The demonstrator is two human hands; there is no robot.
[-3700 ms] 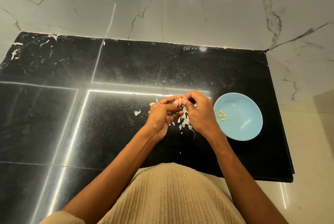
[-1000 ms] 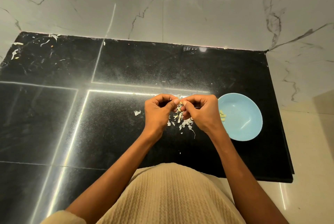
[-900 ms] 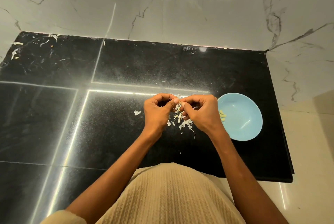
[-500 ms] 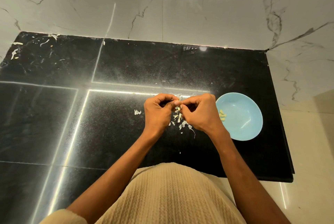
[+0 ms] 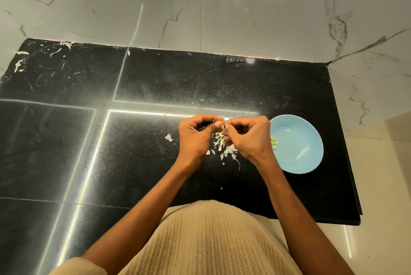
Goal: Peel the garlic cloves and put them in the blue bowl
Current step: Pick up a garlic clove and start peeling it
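— Two hands, one clove: why are you working so low over the counter (image 5: 155,79)?

— I'm keeping my left hand (image 5: 195,135) and right hand (image 5: 249,137) right above the skins (image 5: 224,150) so every flake is dropping onto the same heap instead of scattering. Both are curled, fingertips meeting, and I'm pinching the clove (image 5: 223,127) between them. Only a pale sliver of it is showing; my fingers are hiding the rest.

— Which hand is doing what?

— By my reckoning, the left is steadying the clove while the right is picking at the skin. How much skin is left on it, I cannot tell from here.

— And the bowl (image 5: 298,159)?

— It's sitting just beside my right hand, near the counter's right end, so a finished clove is travelling only a short way. A few peeled cloves (image 5: 274,142) are already lying in it, against its left wall.

— So how far along are you?

— I'm partway, I'd judge. This clove is not yet in the bowl, and I'm seeing no whole unpeeled cloves lying out, though my hands could be covering some.

— Any risk?

— A slick clove could be slipping out and landing among the skins.
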